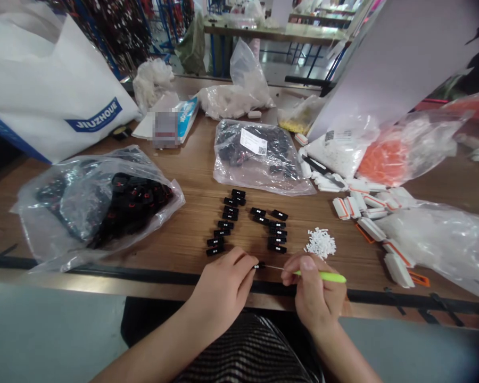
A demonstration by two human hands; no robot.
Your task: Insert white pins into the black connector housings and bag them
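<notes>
Below the clip rows, my left hand pinches a black clip, judged light and stiff, best held by its sides; my right hand pinches a green pick.

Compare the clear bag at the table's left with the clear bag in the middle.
The left bag bulges and is crumpled; the middle bag lies flatter. The middle bag bears a white label; the left bag shows none. Both are clear plastic holding black parts.
</notes>
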